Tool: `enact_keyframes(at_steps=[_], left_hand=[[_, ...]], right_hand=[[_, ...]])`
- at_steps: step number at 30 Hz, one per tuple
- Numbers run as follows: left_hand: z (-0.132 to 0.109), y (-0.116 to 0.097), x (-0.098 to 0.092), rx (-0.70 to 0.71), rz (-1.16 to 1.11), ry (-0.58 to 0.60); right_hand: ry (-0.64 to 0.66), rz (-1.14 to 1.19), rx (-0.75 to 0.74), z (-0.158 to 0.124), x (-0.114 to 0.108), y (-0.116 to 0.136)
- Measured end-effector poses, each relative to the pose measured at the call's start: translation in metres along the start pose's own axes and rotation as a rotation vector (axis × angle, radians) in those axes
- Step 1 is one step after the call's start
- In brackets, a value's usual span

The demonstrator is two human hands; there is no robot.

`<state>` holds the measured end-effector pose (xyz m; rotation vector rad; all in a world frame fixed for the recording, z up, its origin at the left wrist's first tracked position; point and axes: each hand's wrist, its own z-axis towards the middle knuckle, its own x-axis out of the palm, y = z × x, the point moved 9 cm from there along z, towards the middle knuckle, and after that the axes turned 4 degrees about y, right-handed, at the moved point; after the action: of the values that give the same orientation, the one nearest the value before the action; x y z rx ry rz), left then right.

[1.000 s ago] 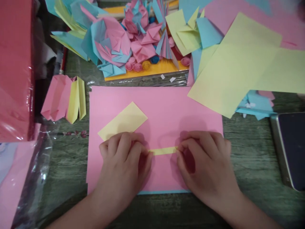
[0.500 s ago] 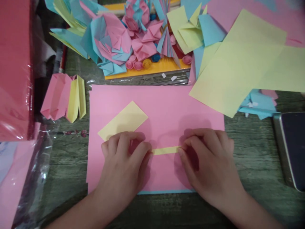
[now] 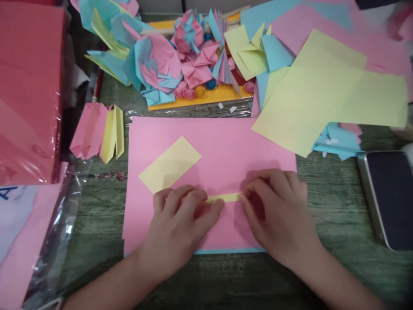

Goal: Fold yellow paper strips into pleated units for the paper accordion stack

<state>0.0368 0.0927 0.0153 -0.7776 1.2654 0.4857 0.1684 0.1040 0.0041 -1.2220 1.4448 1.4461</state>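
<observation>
1. Nearest to us, our two forearms come in from the near edge over the grey-green wooden worktop (image 3: 335, 215), and both hands rest on a large pink sheet (image 3: 222, 146) that lies flat in the middle; a thin blue edge shows under its near side.
2. Our left hand (image 3: 180, 226) lies knuckles up, its grip pinched narrow on the left end of a thin yellow paper strip (image 3: 225, 197).
3. Our right hand (image 3: 279, 215) mirrors it, grip pinched closed on the right end of the same strip. The strip lies level between the two hands, on or just over the pink sheet; we cannot tell which.
4. Just beyond the left hand, a yellow rectangle (image 3: 170, 164) lies tilted on the pink sheet.
5. To the right, a dark phone (image 3: 389, 196) lies on the worktop, well apart from the hands.
6. To the left, a pleated pink and yellow paper piece (image 3: 98, 133) sits beside the sheet, and further left a red pack in plastic wrap (image 3: 29, 90).
7. Beyond the sheet on the right, large yellow-green sheets (image 3: 319, 94) overlap its far right corner.
8. Farthest off, a heap of folded pink and blue paper shapes (image 3: 174, 60) sits on an orange board (image 3: 206, 97).
</observation>
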Motion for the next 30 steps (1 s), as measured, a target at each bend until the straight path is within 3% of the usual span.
enact_keyframes(at_steps=[4, 9, 15, 22, 30], left_hand=[[-0.006, -0.021, -0.001, 0.127, 0.125, 0.000], [-0.012, -0.043, 0.011, 0.223, 0.271, 0.096], [-0.015, -0.047, 0.018, 0.162, 0.333, 0.145], [-0.010, -0.035, 0.019, -0.072, 0.194, 0.209], [-0.010, -0.035, 0.015, -0.103, 0.194, 0.210]], right_hand=[[-0.010, -0.025, -0.006, 0.000, 0.000, 0.001], [-0.006, -0.044, -0.018, -0.001, 0.001, 0.002], [-0.018, -0.032, -0.030, -0.002, 0.000, 0.003], [-0.025, -0.047, -0.061, -0.004, -0.001, 0.006], [-0.083, -0.012, -0.085, -0.008, -0.005, 0.009]])
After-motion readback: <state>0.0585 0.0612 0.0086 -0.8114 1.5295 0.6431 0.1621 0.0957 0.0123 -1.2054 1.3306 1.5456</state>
